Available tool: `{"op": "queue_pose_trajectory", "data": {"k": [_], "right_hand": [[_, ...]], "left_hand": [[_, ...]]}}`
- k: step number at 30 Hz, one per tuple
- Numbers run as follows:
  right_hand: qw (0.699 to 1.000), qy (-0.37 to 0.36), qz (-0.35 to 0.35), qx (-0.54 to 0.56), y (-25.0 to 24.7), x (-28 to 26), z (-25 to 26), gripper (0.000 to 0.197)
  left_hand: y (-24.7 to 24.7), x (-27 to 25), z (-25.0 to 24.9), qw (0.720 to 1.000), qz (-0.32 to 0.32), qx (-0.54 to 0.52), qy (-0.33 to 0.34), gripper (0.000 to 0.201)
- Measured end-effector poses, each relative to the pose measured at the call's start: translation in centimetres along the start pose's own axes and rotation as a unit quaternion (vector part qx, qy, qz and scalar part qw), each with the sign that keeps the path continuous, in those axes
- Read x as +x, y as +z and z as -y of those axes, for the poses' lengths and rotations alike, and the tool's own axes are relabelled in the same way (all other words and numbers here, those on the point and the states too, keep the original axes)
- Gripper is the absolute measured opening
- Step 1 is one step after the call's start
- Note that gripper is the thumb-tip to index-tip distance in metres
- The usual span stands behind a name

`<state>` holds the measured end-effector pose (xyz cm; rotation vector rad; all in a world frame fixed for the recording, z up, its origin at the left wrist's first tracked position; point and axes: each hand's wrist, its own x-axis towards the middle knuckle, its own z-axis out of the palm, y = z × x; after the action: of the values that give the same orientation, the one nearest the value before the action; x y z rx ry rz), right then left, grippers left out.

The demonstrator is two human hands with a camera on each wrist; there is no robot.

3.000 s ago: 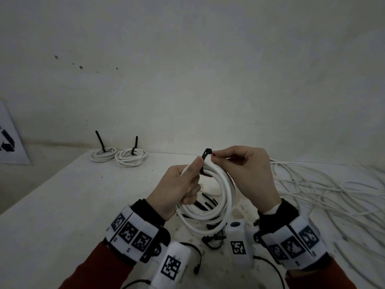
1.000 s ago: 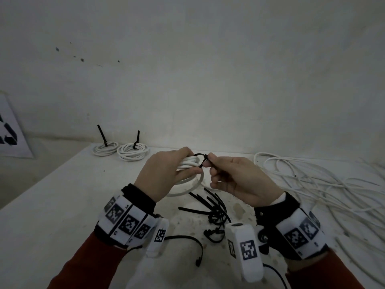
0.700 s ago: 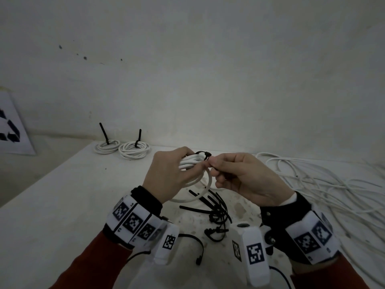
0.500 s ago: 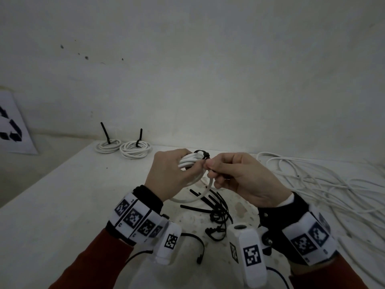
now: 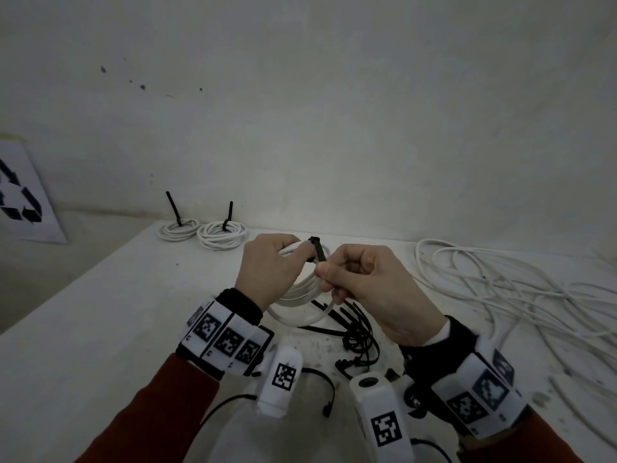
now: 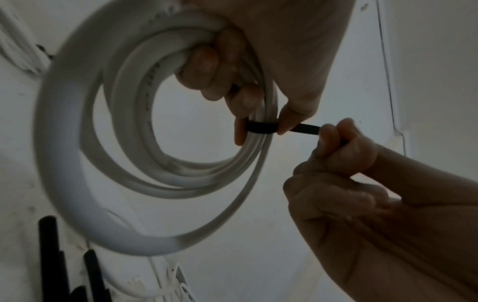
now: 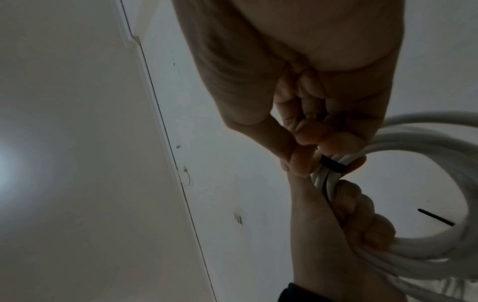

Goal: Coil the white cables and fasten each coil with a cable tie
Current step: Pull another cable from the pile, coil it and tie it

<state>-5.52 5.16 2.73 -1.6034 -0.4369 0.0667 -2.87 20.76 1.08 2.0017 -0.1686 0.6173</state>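
A pale, scuffed table top (image 5: 100, 329) fills the scene, dull and speckled with dark grit near the middle, set against a plain off-white wall (image 5: 334, 111) with a few dark spots. A sheet with a black recycling mark (image 5: 23, 198) leans at the wall, far left of the coil in hand.

That white cable coil (image 5: 300, 295) is up off the table, a round bundle of smooth, rubbery loops. The left hand (image 5: 267, 272) is wrapped around its top, fingers curled through the ring, thumb and fingertip pressing beside the black cable tie (image 6: 261, 127), a flat glossy band cinched around the strands. The right hand (image 5: 370, 289) is closed tight, pinching the tie's stiff tail just beside the coil.

Under the coil lies a heap of spare black ties (image 5: 350, 329), thin and springy. Beyond the coil, toward the wall, two finished coils (image 5: 203, 230) lie flat side by side, each with a tie tail sticking up. Right of the coil sprawls a tangle of loose white cable (image 5: 500, 289) in long, slack curves.
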Motion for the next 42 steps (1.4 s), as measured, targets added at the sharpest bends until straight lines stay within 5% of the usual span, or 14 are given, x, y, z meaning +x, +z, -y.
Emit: {"op": "queue_pose_trajectory", "data": {"k": [4,7,9,12,15,18,29,37,42], "right_hand": [[0.999,-0.02,-0.019,-0.018,-0.2,0.4,-0.1,0.011],[0.982,-0.071,-0.119,-0.126,-1.2,0.6,0.1,0.012],[0.971,-0.038,-0.15,-0.18,-2.0,0.9,-0.1,0.039],[0.981,0.064,-0.043,-0.179,-2.3,1.1,-0.4,0.079],[0.995,0.084,0.014,-0.054,-1.5,1.1,-1.1,0.059],[0.995,0.064,-0.049,0.061,-0.9,1.1,-1.5,0.034],[0.946,0.015,-0.256,0.197,-0.2,-0.1,-0.7,0.038],[0.954,0.041,-0.194,0.224,0.7,-1.6,-0.2,0.037],[0.978,0.012,-0.153,0.142,0.5,-2.1,1.4,0.025]], "left_hand": [[0.0,0.3,0.2,0.995,0.031,-0.056,-0.074,0.037],[0.0,0.7,0.2,0.962,0.062,-0.19,-0.184,0.038],[-0.3,0.9,0.0,0.937,0.083,-0.252,-0.228,0.041],[-0.8,1.1,-0.6,0.907,0.121,-0.308,-0.261,0.044],[-0.8,0.9,-1.0,0.876,0.145,-0.362,-0.284,0.046],[-0.6,0.5,-1.3,0.862,0.131,-0.407,-0.272,0.048],[-0.2,-4.2,-2.8,0.827,0.177,-0.499,-0.187,0.031],[-0.5,-4.8,-3.0,0.832,0.082,-0.518,-0.179,0.034],[-0.9,-4.8,-3.3,0.85,0.102,-0.482,-0.187,0.037]]}}
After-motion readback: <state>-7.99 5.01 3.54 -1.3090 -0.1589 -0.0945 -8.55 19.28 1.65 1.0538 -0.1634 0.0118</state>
